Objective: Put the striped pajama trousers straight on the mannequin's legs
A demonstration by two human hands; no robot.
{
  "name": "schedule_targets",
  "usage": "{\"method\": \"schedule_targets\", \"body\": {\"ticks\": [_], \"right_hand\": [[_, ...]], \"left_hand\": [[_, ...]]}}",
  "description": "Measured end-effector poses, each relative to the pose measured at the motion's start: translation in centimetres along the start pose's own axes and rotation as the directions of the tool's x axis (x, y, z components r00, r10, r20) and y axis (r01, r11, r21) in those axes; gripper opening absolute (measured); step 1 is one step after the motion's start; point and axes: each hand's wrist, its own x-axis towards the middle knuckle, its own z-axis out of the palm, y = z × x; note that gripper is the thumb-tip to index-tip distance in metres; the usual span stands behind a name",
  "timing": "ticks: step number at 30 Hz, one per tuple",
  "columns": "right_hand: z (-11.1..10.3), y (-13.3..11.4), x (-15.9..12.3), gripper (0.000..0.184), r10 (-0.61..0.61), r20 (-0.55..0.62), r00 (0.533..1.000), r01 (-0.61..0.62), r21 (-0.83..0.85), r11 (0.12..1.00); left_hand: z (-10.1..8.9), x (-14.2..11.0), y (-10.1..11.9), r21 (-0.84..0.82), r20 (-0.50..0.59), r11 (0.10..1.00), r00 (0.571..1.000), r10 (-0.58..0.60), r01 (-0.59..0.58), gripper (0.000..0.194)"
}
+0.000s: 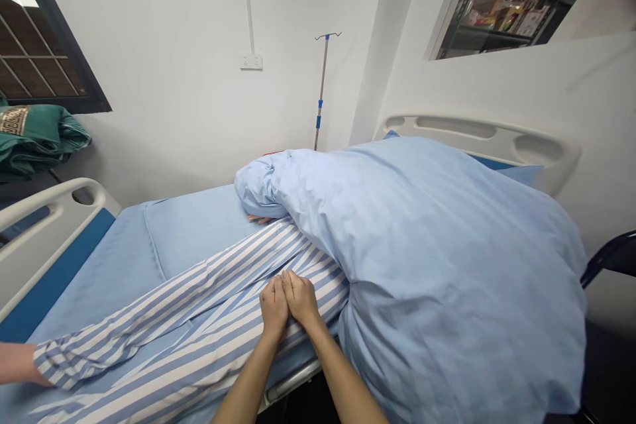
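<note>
My left hand (274, 305) and my right hand (300, 297) are side by side, touching along the thumbs. Both have their fingers curled closed, with the backs of the hands up; what they hold, if anything, is hidden. They are over the near leg of blue-and-white striped trousers (199, 351), worn by a figure lying on the bed. Just right of my hands, a bulky light blue quilt (422, 245) covers the figure's upper body. Some fingers (259, 218) of the figure stick out from under its edge. A bare ankle (20, 363) shows at the left.
The bed has a blue sheet (193, 225), a footboard (54, 212) at left and a headboard (527, 142) at right. Behind it stands an IV pole (321, 89). A metal side rail (293, 381) runs below my forearms. A dark chair (611, 258) is at far right.
</note>
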Motion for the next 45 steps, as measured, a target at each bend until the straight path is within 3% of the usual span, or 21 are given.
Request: {"method": "schedule_targets", "body": {"ticks": [4, 10, 13, 19, 25, 28, 33, 39, 45], "right_hand": [[-0.1, 0.3, 0.0, 0.043, 0.04, -0.04, 0.998, -0.033, 0.16, 0.987], [-1.0, 0.9, 0.7, 0.047, 0.197, -0.148, 0.969, -0.105, 0.476, 0.873], [-0.8, 1.2, 0.7, 0.044, 0.206, -0.161, 0.965, -0.105, 0.483, 0.87], [-0.8, 0.9, 0.7, 0.041, 0.198, -0.136, 0.971, -0.108, 0.486, 0.867], [-3.1, 0.8, 1.4, 0.04, 0.029, -0.016, 0.999, -0.027, 0.124, 0.992], [-3.2, 1.6, 1.5, 0.04, 0.0, -0.038, 0.999, 0.003, 0.073, 0.997], [-2.0, 2.7, 1.2, 0.04, 0.102, -0.16, 0.982, -0.07, 0.193, 0.979], [-2.4, 3.5, 1.3, 0.041, 0.23, -0.228, 0.946, -0.089, 0.499, 0.862], [-2.8, 3.9, 1.5, 0.04, 0.327, -0.237, 0.915, -0.122, 0.611, 0.783]], "left_hand": [[1.0, 0.0, 1.4, -0.103, -0.006, 0.995, 1.0, -0.01, 0.009, 0.037], [3.4, 0.8, 4.0, -0.219, 0.003, 0.976, 1.0, 0.0, 0.001, 0.038], [3.9, 0.9, 2.9, -0.209, -0.005, 0.977, 0.999, -0.042, 0.04, 0.038], [3.7, 0.6, 0.6, -0.127, 0.041, 0.992, 0.999, -0.007, 0.012, 0.041], [3.6, 0.6, 1.0, -0.163, 0.078, 0.987, 0.997, 0.019, -0.006, 0.041], [3.6, 0.4, 1.0, -0.097, 0.076, 0.995, 0.996, 0.037, -0.029, 0.041], [4.2, 0.5, 1.7, -0.066, 0.072, 0.998, 0.997, -0.002, 0.006, 0.041], [6.6, 1.5, 4.6, -0.289, 0.052, 0.955, 0.998, -0.047, 0.06, 0.038], [7.4, 1.1, 3.4, -0.104, 0.087, 0.995, 0.996, -0.001, 0.01, 0.036]]}}
